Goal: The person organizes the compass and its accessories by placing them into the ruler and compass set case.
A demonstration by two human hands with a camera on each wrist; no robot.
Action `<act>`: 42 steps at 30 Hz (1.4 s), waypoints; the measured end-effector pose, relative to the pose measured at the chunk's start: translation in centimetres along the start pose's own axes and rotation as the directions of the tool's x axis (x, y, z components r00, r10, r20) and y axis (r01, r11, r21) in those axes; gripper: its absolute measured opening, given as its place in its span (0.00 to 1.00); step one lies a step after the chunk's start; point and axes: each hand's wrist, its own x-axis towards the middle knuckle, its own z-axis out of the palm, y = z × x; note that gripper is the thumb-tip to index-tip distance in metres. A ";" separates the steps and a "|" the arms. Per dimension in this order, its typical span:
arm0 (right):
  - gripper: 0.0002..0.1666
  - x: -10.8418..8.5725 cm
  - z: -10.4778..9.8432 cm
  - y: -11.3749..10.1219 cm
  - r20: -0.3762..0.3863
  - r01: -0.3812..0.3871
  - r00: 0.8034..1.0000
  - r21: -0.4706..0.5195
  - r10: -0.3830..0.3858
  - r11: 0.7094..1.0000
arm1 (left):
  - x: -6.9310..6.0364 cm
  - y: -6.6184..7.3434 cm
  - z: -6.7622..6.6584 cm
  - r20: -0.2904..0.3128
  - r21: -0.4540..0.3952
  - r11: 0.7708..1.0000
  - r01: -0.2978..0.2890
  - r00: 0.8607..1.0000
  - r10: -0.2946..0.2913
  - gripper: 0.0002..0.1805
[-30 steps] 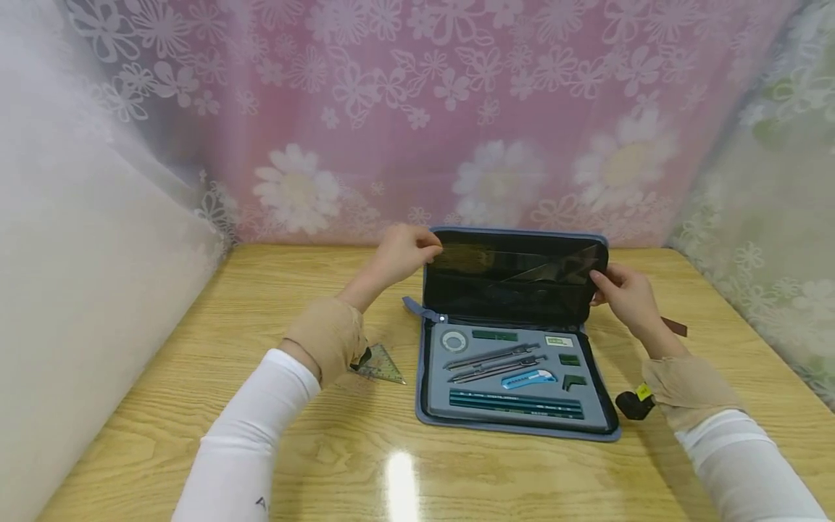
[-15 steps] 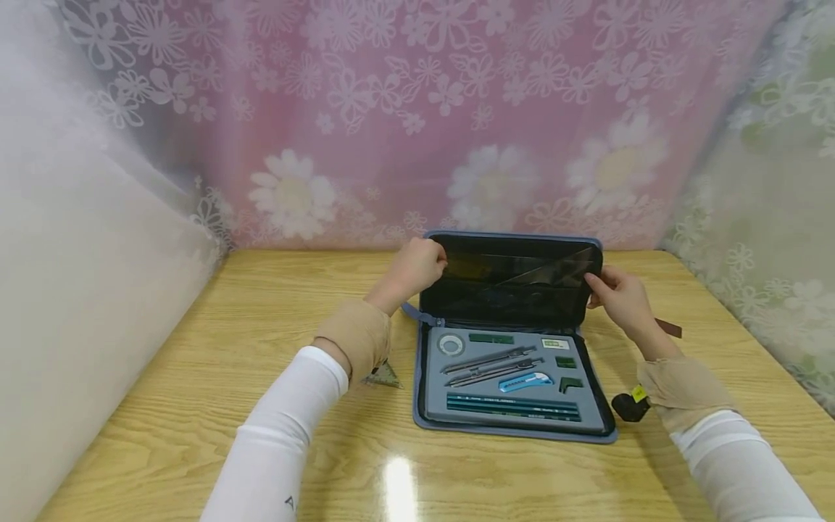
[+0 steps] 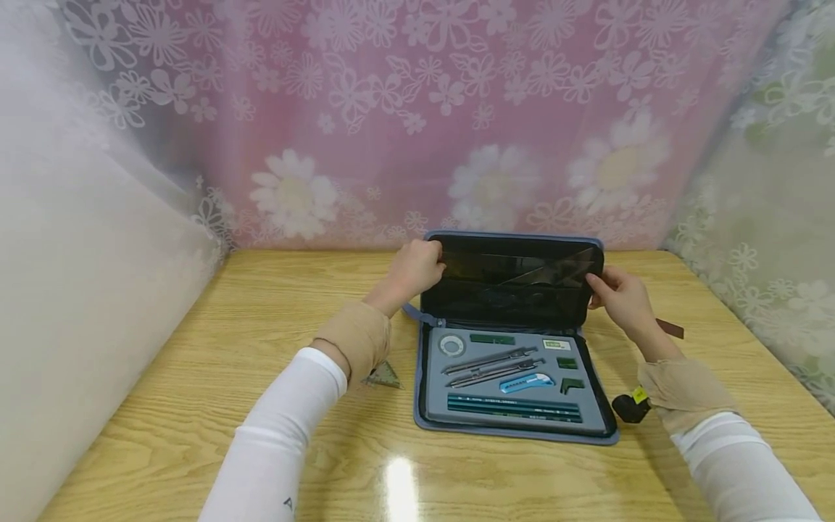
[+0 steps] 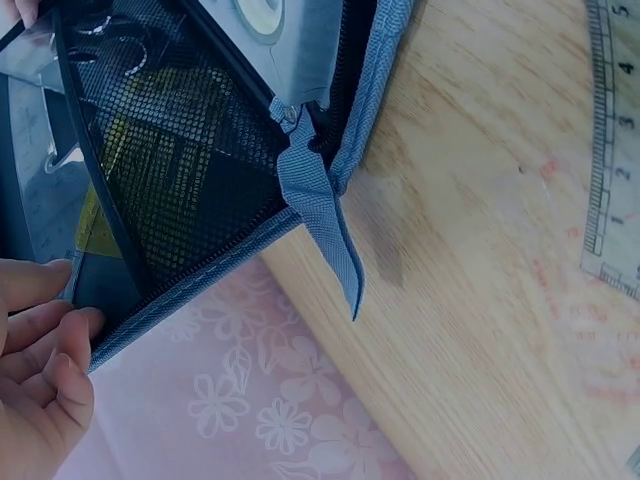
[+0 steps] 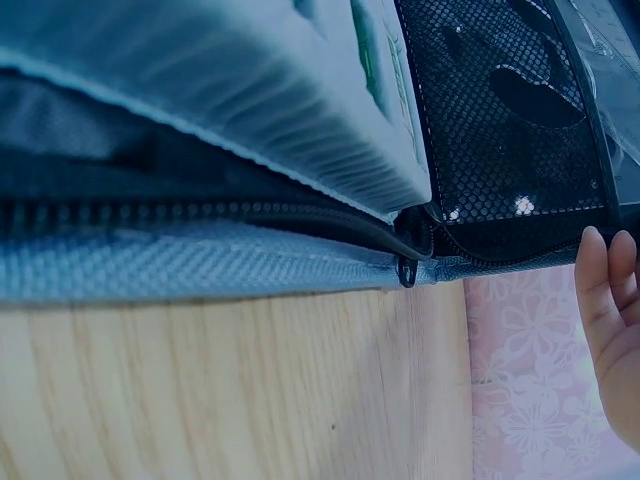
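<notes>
A blue zip case of drawing tools lies open, its lid raised. My left hand is at the lid's left side, finger and thumb pinching the edge of what looks like a clear plastic set square, partly tucked behind the lid's mesh pocket. My right hand grips the lid's right edge, thumb inside; some fingers are hidden behind it. The grey tray holds two compasses, a blue utility knife, green pencils, a round white ring and small green pieces.
A small clear triangle lies on the wooden table left of the case, partly hidden by my left wrist. A blue strap sticks out at the hinge. A brown strip lies beyond my right wrist. A floral curtain hangs behind.
My left hand has moved from the lid's upper left corner slightly right and down, inside the lid's edge. The right hand keeps its hold on the lid. The case stays in place.
</notes>
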 end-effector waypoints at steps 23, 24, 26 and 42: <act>0.20 0.0 0.1 0.0 0.009 -0.007 1.000 0.011 0.007 1.000 | -2.4 -5.5 -1.5 -0.001 0.044 0.989 -0.139 0.990 0.139 0.09; 0.20 0.0 0.0 -0.1 0.009 -0.008 1.000 0.011 0.007 1.000 | -2.6 -5.9 -1.6 0.022 0.028 0.990 -0.140 0.990 0.139 0.09; 0.20 -0.1 0.0 -0.1 0.010 -0.009 1.000 0.009 0.009 1.000 | -3.2 -6.8 -1.9 0.095 0.004 0.991 -0.132 0.987 0.131 0.08; 0.19 0.0 -0.3 -0.1 0.022 -0.017 1.000 0.018 0.017 1.000 | -9.7 -11.6 -1.3 0.724 0.059 0.996 0.065 0.684 -0.087 0.33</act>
